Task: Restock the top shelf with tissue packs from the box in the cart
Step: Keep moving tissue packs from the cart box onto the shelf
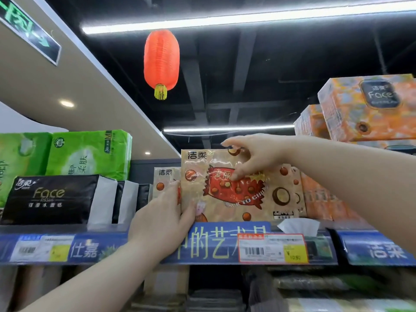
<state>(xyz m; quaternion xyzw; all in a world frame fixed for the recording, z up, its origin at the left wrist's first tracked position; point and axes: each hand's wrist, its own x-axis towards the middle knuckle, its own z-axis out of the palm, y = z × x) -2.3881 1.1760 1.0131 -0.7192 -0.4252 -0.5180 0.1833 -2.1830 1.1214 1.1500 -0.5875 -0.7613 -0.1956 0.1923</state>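
Tissue pack (pixel 243 199) stands upright at the front of the top shelf (pixel 90 246), wrapped in glossy film. It is likely light, soft and squashy, and slippery under a loose touch. The left hand (pixel 164 212) grips its lower left edge, thumb on the front. The right hand (pixel 254 154) pinches the top edge, thumb pressed on the printed face. Opposite edges look the safest hold.
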